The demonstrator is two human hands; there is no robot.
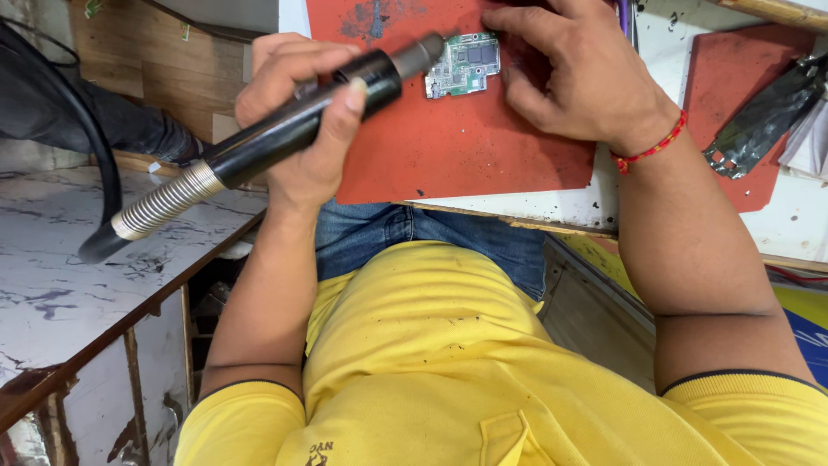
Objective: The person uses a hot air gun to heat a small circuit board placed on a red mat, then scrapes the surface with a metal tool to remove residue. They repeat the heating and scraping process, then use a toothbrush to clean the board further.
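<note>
Yellow shirt [431,362] fills the lower frame; blue jeans [414,237] show above it. White workbench [604,194] runs across the top, a second marbled bench [60,276] at the left edge of view.

Red mat [457,138] lies on the workbench, scorched dark near its far edge. A second red mat [733,86] sits well apart from it, with a crumpled silver foil bag [763,116] partly on it.

Hot-air tool [285,134]: black barrel, ribbed metal spring collar at the rear, black hose trailing off behind. Metal nozzle points at the circuit board, tip just beside its near corner.

One hand [302,112], on the picture's left, is clenched around the tool's barrel, thumb pressed along the top.

Other hand [578,73], red thread at the wrist, rests on the mat just beside the board. Fingers curl toward the board's edge; cannot tell whether they pinch it or only steady it.

Small green circuit board [464,63] lies flat on the first red mat, between the two hands.
</note>
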